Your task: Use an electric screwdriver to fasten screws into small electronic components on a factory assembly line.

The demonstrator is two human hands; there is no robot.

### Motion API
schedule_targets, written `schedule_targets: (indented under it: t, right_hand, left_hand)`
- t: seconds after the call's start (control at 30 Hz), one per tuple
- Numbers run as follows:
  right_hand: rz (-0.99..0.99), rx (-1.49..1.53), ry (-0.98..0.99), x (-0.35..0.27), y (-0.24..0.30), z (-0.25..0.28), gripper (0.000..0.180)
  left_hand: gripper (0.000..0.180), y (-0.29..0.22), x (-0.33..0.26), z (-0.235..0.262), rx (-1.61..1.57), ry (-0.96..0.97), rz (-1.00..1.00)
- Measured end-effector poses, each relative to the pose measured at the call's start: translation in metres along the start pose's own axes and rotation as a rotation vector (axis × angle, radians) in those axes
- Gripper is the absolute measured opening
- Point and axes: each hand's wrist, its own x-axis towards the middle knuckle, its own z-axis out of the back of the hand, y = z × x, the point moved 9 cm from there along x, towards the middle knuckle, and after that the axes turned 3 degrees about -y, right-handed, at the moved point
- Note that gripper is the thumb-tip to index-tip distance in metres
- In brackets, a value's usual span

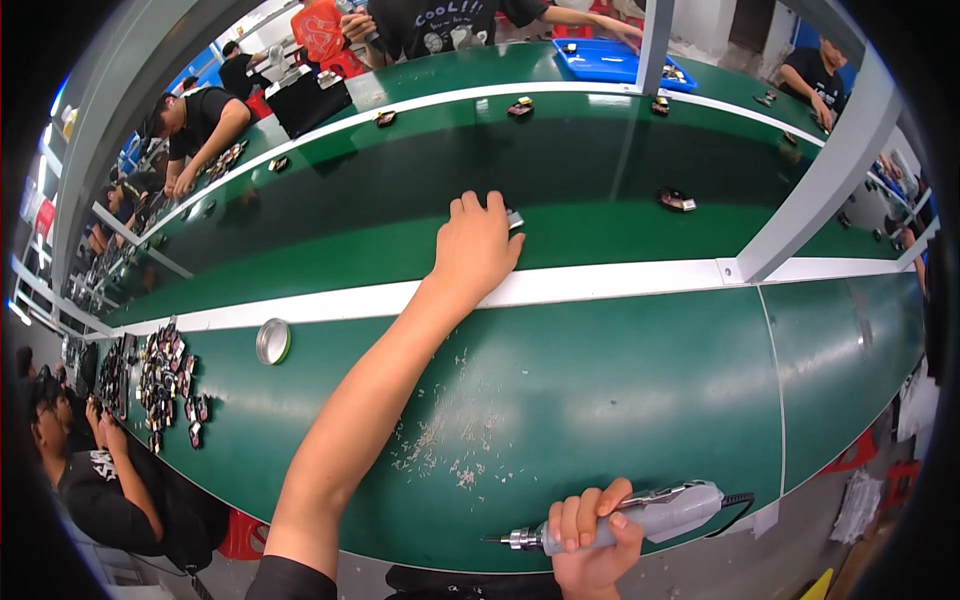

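Note:
My left hand [474,245] reaches across the white rail onto the dark green conveyor belt. Its fingers curl over a small black-and-silver assembly [514,219], which shows between thumb and forefinger; the rest is hidden under the hand. Close to the bench's near edge, my right hand [592,530] is wrapped round a grey electric screwdriver [660,513]. The screwdriver lies level, bit pointing left and black cord trailing from its right end. Tiny pale screws [465,470] are scattered over the green bench [640,400] between my arms.
A round metal-lined tin [272,342] stands left of my forearm, with a heap of dark assemblies [165,380] beyond it. Another assembly [676,200] sits on the belt at right. A grey post [830,180] rises from the rail. Across the belt are a blue tray [610,62] and co-workers.

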Motion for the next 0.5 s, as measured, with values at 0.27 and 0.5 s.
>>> schedule_targets:
  t: [0.27,0.5]
  right_hand:
    - [-0.038,0.017,0.025,-0.005,0.001,-0.005,0.016]
    - [-0.027,-0.055,0.027,-0.004,-0.009,-0.003,0.015]
  left_hand:
    - [0.038,-0.003,0.002,-0.004,-0.033,0.060,-0.340]
    - [0.039,0.028,-0.039,0.032,-0.105,-0.039,-0.314]
